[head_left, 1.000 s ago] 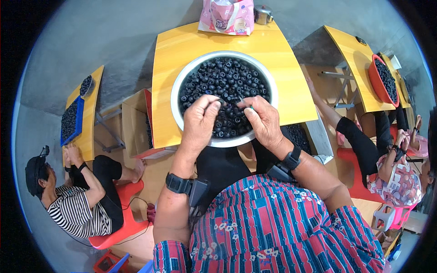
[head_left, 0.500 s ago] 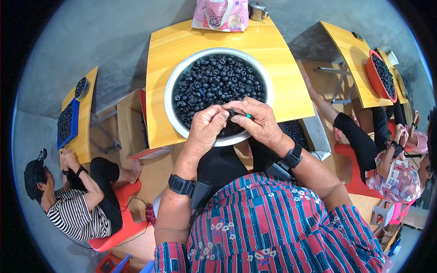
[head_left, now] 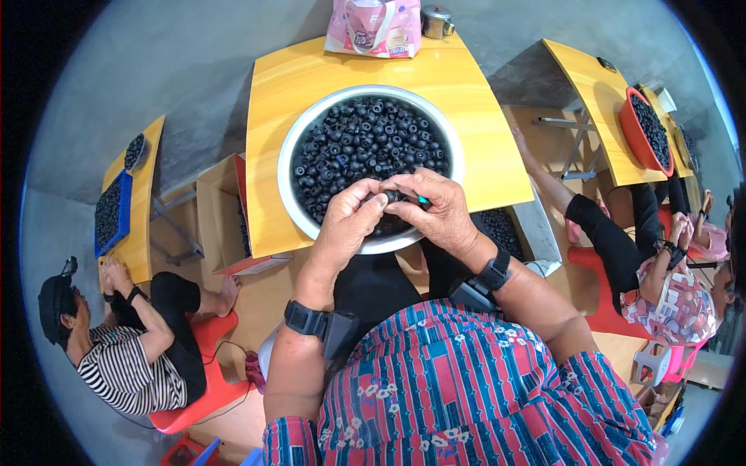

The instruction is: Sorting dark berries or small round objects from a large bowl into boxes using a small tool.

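Black pieces [head_left: 365, 132]; silver bowl [head_left: 284, 172]; yellow table [head_left: 483, 171]; pink-blue striped shirt [head_left: 474, 388].

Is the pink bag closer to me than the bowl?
No, the pink bag stands near the far edge of the table, beyond the bowl.

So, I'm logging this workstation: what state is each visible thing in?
Metal bowl: filled with dark round pieces
Left hand: pinching a dark piece
Right hand: closed on a small green item
Metal pot: lid on
Pink bag: upright
Cardboard box: open
White box: open
Red basin: filled
Blue tray: filled
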Action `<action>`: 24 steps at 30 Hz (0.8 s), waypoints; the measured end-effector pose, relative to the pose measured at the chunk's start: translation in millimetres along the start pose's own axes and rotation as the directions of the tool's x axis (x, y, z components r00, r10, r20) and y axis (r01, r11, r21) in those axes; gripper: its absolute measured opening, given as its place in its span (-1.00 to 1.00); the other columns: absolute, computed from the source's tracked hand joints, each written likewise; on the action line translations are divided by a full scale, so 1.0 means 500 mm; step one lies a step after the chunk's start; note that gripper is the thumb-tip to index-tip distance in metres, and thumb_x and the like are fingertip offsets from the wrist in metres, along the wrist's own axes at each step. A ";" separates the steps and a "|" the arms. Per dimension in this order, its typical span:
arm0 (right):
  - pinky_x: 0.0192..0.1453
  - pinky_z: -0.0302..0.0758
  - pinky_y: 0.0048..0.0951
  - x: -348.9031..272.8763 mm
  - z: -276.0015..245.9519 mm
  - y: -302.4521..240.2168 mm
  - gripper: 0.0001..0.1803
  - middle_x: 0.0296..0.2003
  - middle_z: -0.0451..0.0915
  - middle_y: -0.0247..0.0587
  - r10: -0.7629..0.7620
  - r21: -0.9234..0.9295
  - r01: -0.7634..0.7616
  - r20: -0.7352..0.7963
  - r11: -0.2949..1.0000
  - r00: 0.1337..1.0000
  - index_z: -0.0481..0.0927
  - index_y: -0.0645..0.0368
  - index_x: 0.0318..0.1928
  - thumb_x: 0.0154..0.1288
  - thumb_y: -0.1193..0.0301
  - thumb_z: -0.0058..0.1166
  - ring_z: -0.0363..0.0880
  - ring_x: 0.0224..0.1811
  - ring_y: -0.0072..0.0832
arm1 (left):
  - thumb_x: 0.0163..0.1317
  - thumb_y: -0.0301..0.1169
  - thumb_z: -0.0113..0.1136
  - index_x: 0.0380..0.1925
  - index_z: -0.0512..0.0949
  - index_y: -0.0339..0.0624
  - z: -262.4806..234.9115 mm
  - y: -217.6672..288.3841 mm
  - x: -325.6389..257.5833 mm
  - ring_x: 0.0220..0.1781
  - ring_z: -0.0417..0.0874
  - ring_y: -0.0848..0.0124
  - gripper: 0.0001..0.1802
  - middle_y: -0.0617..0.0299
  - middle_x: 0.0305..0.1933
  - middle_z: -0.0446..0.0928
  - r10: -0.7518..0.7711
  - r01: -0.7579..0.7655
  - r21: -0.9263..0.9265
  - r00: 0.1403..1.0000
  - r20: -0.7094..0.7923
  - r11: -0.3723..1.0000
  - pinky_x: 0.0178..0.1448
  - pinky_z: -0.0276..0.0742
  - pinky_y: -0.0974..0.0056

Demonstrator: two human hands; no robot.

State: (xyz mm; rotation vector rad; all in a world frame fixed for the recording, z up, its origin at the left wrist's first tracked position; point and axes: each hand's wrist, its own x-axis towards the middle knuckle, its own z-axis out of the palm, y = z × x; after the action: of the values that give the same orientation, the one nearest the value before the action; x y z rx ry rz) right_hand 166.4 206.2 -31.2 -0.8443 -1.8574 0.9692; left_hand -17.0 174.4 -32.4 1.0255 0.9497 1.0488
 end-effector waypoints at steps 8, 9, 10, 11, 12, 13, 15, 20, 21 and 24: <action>-0.13 0.47 -0.33 -0.001 0.004 0.000 -0.76 -0.30 0.54 -0.03 0.009 -0.014 -0.010 -0.074 1.000 0.997 0.50 0.26 -0.17 0.38 0.31 -0.04 0.55 -0.24 -0.18 | 0.43 -0.32 -0.01 -0.17 0.46 -0.19 -0.007 -0.003 0.002 -0.51 0.22 0.71 -0.82 0.48 -0.48 0.26 0.012 -0.016 -0.175 1.000 -0.020 0.984 -0.49 0.10 0.57; -0.15 0.47 -0.31 -0.001 0.005 0.004 -0.76 -0.32 0.52 -0.02 -0.030 -0.077 0.028 -0.022 0.997 0.999 0.50 0.25 -0.18 0.37 0.30 -0.03 0.54 -0.25 -0.14 | 0.43 -0.31 -0.01 -0.17 0.46 -0.19 -0.007 -0.003 0.000 -0.51 0.22 0.71 -0.82 0.47 -0.48 0.27 0.007 -0.012 -0.185 1.000 -0.027 0.983 -0.49 0.11 0.57; -0.17 0.46 -0.29 0.000 0.005 0.008 -0.75 -0.34 0.51 -0.02 -0.067 -0.139 0.071 0.030 0.988 0.997 0.50 0.25 -0.19 0.36 0.29 -0.02 0.53 -0.26 -0.10 | 0.43 -0.31 -0.01 -0.16 0.46 -0.19 -0.008 -0.002 0.001 -0.50 0.23 0.71 -0.81 0.47 -0.48 0.28 0.003 -0.009 -0.193 1.000 -0.031 0.981 -0.48 0.12 0.57; -0.20 0.45 -0.23 -0.002 0.006 0.005 -0.75 -0.37 0.48 -0.03 -0.105 -0.182 0.109 0.032 0.977 0.994 0.50 0.22 -0.23 0.34 0.26 0.00 0.50 -0.29 -0.06 | 0.43 -0.31 -0.01 -0.16 0.46 -0.19 -0.010 -0.003 0.002 -0.50 0.23 0.71 -0.81 0.47 -0.48 0.28 0.003 -0.009 -0.193 1.000 -0.030 0.981 -0.48 0.12 0.57; -0.20 0.45 -0.23 -0.002 0.005 0.003 -0.75 -0.37 0.48 -0.03 -0.105 -0.182 0.109 0.031 0.977 0.994 0.50 0.22 -0.23 0.34 0.26 0.00 0.50 -0.29 -0.06 | 0.43 -0.28 -0.01 -0.16 0.46 -0.18 -0.013 -0.003 0.002 -0.48 0.25 0.70 -0.80 0.44 -0.43 0.30 0.007 -0.008 -0.190 1.000 -0.005 0.982 -0.46 0.14 0.56; -0.21 0.45 -0.21 -0.004 0.004 0.000 -0.75 -0.38 0.47 -0.04 -0.111 -0.212 0.119 0.049 0.970 0.993 0.51 0.20 -0.24 0.33 0.25 0.01 0.50 -0.30 -0.07 | 0.43 -0.24 0.00 -0.16 0.45 -0.17 -0.015 -0.005 0.001 -0.47 0.28 0.68 -0.78 0.41 -0.39 0.33 0.009 -0.006 -0.188 1.000 0.019 0.982 -0.44 0.16 0.55; -0.23 0.44 -0.19 -0.005 0.007 0.001 -0.76 -0.40 0.46 -0.05 -0.116 -0.241 0.128 0.066 0.962 0.991 0.51 0.19 -0.25 0.31 0.24 0.03 0.49 -0.31 -0.07 | 0.43 -0.23 0.00 -0.17 0.45 -0.18 -0.020 -0.008 0.001 -0.46 0.28 0.68 -0.77 0.41 -0.39 0.33 0.007 -0.001 -0.193 1.000 0.028 0.981 -0.43 0.17 0.55; -0.26 0.42 -0.18 -0.004 0.012 0.008 -0.78 -0.44 0.42 -0.10 -0.164 -0.325 0.183 0.085 0.928 0.983 0.52 0.16 -0.27 0.27 0.25 0.06 0.46 -0.35 -0.10 | 0.43 -0.22 0.01 -0.17 0.45 -0.20 -0.016 -0.008 0.000 -0.47 0.29 0.68 -0.75 0.42 -0.40 0.33 0.024 -0.018 -0.210 0.999 0.022 0.978 -0.43 0.17 0.56; -0.26 0.42 -0.18 -0.005 0.013 0.008 -0.78 -0.44 0.42 -0.10 -0.162 -0.325 0.181 0.085 0.928 0.983 0.52 0.16 -0.27 0.27 0.25 0.06 0.46 -0.35 -0.10 | 0.43 -0.23 0.01 -0.17 0.45 -0.20 -0.017 -0.009 0.001 -0.47 0.29 0.68 -0.75 0.42 -0.39 0.34 0.022 -0.015 -0.209 0.999 0.028 0.978 -0.43 0.17 0.56; -0.25 0.42 -0.18 -0.005 0.014 0.008 -0.78 -0.43 0.42 -0.10 -0.155 -0.322 0.169 0.070 0.931 0.985 0.52 0.15 -0.27 0.27 0.25 0.06 0.46 -0.34 -0.10 | 0.43 -0.23 0.01 -0.17 0.45 -0.20 -0.017 -0.007 0.002 -0.46 0.29 0.68 -0.75 0.43 -0.39 0.35 0.022 -0.015 -0.196 0.999 0.033 0.980 -0.43 0.17 0.56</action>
State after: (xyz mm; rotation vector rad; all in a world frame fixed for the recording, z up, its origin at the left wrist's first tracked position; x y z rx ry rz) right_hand 161.9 203.7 -37.9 -0.8509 -2.1250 0.5874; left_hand -24.3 176.3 -38.0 0.8877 0.7925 1.1133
